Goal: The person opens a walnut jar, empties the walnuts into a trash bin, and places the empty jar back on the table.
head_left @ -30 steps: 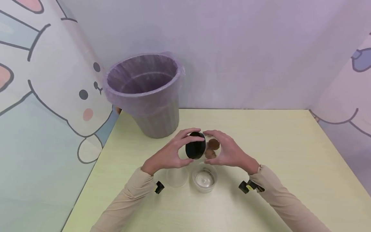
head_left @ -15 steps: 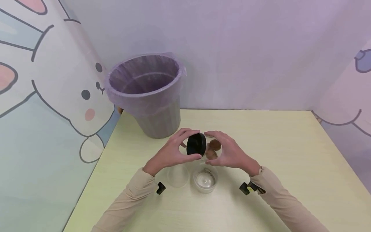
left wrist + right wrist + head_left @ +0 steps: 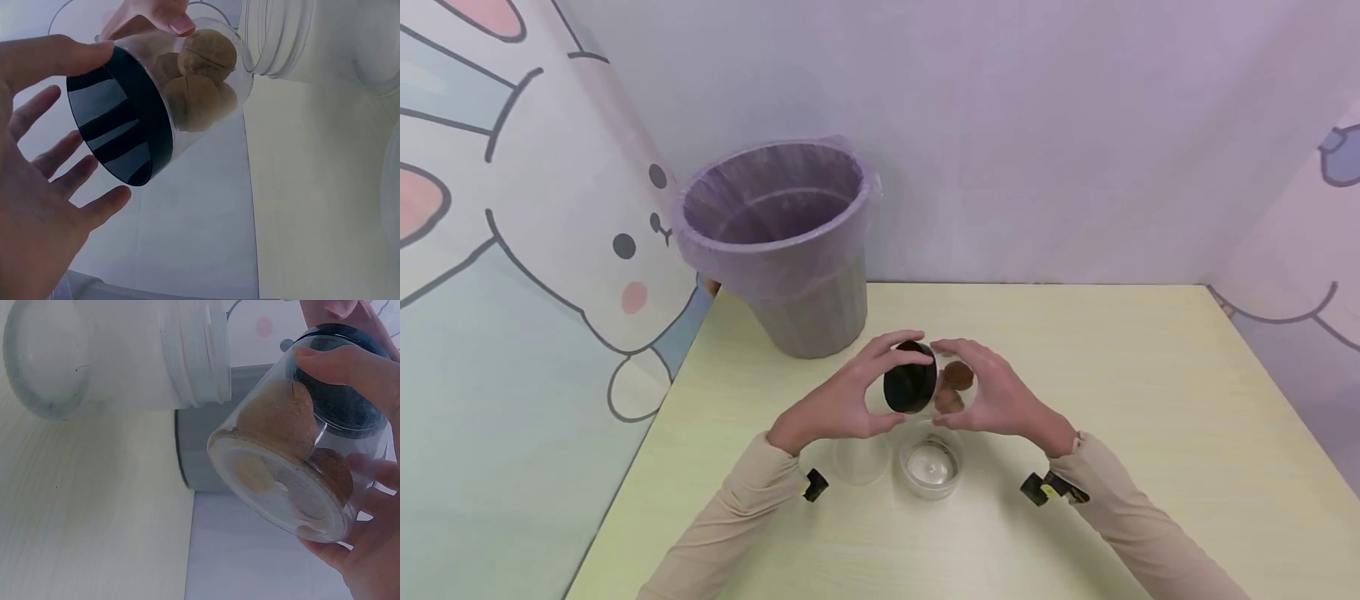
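My right hand (image 3: 1003, 396) grips a clear plastic jar (image 3: 281, 481) around its side, holding it tilted above the table. Several walnuts (image 3: 209, 56) lie inside. A black lid (image 3: 910, 379) covers the jar's mouth, facing left. At that lid is my left hand (image 3: 850, 387), thumb touching the rim in the left wrist view. Its other fingers (image 3: 62, 169) are spread loosely, standing off the lid there. Below the hands, an open clear jar (image 3: 931, 467) with a threaded neck stands on the table. Left of it sits a clear round piece (image 3: 860, 457), partly hidden by my left hand.
A grey bin (image 3: 808, 308) with a purple-tinted liner stands at the table's back left. The pale wooden table (image 3: 1112, 375) ends at a curtain-like wall (image 3: 1037, 167) behind. A rabbit print (image 3: 587, 233) covers the left side.
My left fingers closed around the lid half a second ago, then spread over its face again as the thumb shifted back. My right hand and the jar stay nearly still.
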### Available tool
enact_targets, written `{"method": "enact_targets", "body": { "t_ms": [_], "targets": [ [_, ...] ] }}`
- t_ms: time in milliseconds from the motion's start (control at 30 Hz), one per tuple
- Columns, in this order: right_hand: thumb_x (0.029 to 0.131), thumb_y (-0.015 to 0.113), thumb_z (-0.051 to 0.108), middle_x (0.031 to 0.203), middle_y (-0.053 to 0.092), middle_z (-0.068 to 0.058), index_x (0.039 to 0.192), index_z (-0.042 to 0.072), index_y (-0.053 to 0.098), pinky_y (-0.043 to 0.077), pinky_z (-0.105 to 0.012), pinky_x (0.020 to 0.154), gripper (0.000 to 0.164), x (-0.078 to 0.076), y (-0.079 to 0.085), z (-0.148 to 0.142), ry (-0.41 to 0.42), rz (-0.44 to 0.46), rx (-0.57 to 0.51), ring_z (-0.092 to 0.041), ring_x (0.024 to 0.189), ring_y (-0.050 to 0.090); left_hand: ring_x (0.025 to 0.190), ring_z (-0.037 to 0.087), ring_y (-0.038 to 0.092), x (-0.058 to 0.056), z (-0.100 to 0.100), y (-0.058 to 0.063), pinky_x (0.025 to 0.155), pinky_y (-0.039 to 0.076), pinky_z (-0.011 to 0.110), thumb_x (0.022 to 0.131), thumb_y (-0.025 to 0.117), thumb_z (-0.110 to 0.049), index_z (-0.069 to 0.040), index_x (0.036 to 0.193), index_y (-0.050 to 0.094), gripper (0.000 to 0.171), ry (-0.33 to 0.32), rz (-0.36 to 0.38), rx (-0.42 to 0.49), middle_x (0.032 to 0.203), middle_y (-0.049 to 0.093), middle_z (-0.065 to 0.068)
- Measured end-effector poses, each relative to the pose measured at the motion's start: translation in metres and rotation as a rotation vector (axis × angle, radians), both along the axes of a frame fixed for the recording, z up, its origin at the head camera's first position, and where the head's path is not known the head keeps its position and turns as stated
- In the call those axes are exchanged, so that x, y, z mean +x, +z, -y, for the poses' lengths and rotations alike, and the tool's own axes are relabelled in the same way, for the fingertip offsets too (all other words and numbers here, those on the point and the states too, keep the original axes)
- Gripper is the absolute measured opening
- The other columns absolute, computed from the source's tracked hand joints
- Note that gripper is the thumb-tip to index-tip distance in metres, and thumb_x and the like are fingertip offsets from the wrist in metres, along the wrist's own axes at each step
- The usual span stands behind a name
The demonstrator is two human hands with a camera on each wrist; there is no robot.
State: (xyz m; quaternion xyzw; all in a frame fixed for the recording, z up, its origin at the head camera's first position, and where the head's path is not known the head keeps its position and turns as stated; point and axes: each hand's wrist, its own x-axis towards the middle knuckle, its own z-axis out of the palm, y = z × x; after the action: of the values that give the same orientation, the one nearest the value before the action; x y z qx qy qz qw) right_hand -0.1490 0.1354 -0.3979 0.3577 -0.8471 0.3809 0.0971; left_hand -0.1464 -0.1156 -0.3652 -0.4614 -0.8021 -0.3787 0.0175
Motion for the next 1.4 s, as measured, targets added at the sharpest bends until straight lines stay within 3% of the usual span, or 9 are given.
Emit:
{"method": "enact_targets", "body": {
  "t_ms": [133, 333, 600, 767, 900, 1033, 1133, 1267, 1400],
  "targets": [
    [0.057, 0.09, 0.031, 0.127, 0.055, -0.003, 0.133, 0.012, 0.048, 0.044, -0.044, 0.089, 0.09, 0.0, 0.0, 0.0, 0.001, 0.01, 0.004, -0.017, 0.102, 0.054, 0.134, 0.018, 0.031, 0.001, -0.001, -0.002, 0.103, 0.036, 0.036, 0.073, 0.077, -0.01, -0.023, 0.135, 0.047, 0.07, -0.016, -0.016, 0.004, 0.148, 0.03, 0.003],
    [0.057, 0.089, 0.032, 0.127, 0.055, -0.001, 0.133, 0.013, 0.048, 0.044, -0.043, 0.09, 0.089, 0.001, -0.001, -0.001, -0.004, 0.01, 0.01, -0.015, 0.107, 0.053, 0.127, 0.017, 0.038, 0.0, -0.002, -0.006, 0.098, 0.041, 0.036, 0.076, 0.077, -0.029, -0.025, 0.137, 0.048, 0.067, 0.06, -0.017, 0.048, 0.142, 0.036, 0.002],
    [0.058, 0.089, 0.032, 0.126, 0.055, -0.007, 0.133, 0.01, 0.048, 0.044, -0.044, 0.09, 0.088, 0.002, -0.001, -0.002, 0.006, 0.022, 0.007, -0.015, 0.104, 0.053, 0.111, 0.02, 0.05, 0.0, -0.005, -0.009, 0.071, 0.051, 0.028, 0.076, 0.077, -0.04, -0.023, 0.136, 0.05, 0.068, 0.162, 0.055, 0.091, 0.128, 0.045, -0.004],
    [0.058, 0.089, 0.032, 0.128, 0.054, -0.006, 0.134, 0.01, 0.047, 0.042, -0.046, 0.092, 0.089, 0.004, 0.0, -0.002, 0.006, 0.02, 0.004, -0.02, 0.109, 0.053, 0.107, 0.019, 0.051, 0.001, -0.006, -0.011, 0.068, 0.051, 0.027, 0.076, 0.077, -0.041, -0.023, 0.135, 0.05, 0.067, 0.201, 0.073, 0.091, 0.124, 0.047, -0.003],
    [0.057, 0.09, 0.031, 0.129, 0.054, -0.005, 0.134, 0.01, 0.047, 0.042, -0.045, 0.092, 0.09, 0.005, 0.0, -0.002, 0.002, 0.028, -0.002, -0.021, 0.11, 0.052, 0.111, 0.016, 0.05, 0.002, -0.006, -0.01, 0.071, 0.052, 0.033, 0.077, 0.074, -0.047, -0.027, 0.137, 0.047, 0.069, 0.22, 0.065, 0.056, 0.127, 0.046, -0.004],
    [0.058, 0.09, 0.031, 0.128, 0.054, -0.004, 0.134, 0.01, 0.048, 0.042, -0.046, 0.093, 0.089, 0.005, 0.001, -0.002, 0.002, 0.029, -0.001, -0.023, 0.111, 0.053, 0.126, 0.014, 0.041, 0.002, -0.002, -0.005, 0.091, 0.046, 0.041, 0.075, 0.077, -0.045, -0.028, 0.14, 0.044, 0.075, 0.173, 0.039, 0.023, 0.14, 0.038, -0.006],
    [0.058, 0.09, 0.031, 0.129, 0.054, -0.003, 0.134, 0.01, 0.048, 0.041, -0.047, 0.094, 0.089, 0.005, 0.001, -0.003, 0.004, 0.027, 0.0, -0.023, 0.113, 0.052, 0.133, 0.017, 0.033, 0.001, 0.002, -0.002, 0.101, 0.038, 0.043, 0.073, 0.081, -0.03, -0.026, 0.14, 0.044, 0.077, 0.083, 0.007, 0.02, 0.148, 0.03, -0.002],
    [0.057, 0.09, 0.032, 0.129, 0.054, -0.003, 0.134, 0.011, 0.047, 0.043, -0.044, 0.092, 0.091, 0.005, 0.001, -0.002, 0.004, 0.028, 0.003, -0.017, 0.109, 0.053, 0.133, 0.02, 0.033, 0.0, 0.003, -0.001, 0.101, 0.038, 0.039, 0.071, 0.08, -0.013, -0.024, 0.138, 0.045, 0.076, -0.009, -0.037, 0.007, 0.149, 0.03, 0.004],
    [0.058, 0.09, 0.032, 0.125, 0.055, -0.007, 0.134, 0.012, 0.047, 0.045, -0.04, 0.085, 0.09, 0.004, 0.001, -0.001, 0.006, 0.032, 0.007, -0.012, 0.097, 0.053, 0.13, 0.02, 0.036, -0.001, 0.002, -0.003, 0.099, 0.04, 0.035, 0.071, 0.079, -0.011, -0.024, 0.135, 0.048, 0.072, -0.017, -0.04, 0.005, 0.145, 0.033, 0.005]
  ]
}}
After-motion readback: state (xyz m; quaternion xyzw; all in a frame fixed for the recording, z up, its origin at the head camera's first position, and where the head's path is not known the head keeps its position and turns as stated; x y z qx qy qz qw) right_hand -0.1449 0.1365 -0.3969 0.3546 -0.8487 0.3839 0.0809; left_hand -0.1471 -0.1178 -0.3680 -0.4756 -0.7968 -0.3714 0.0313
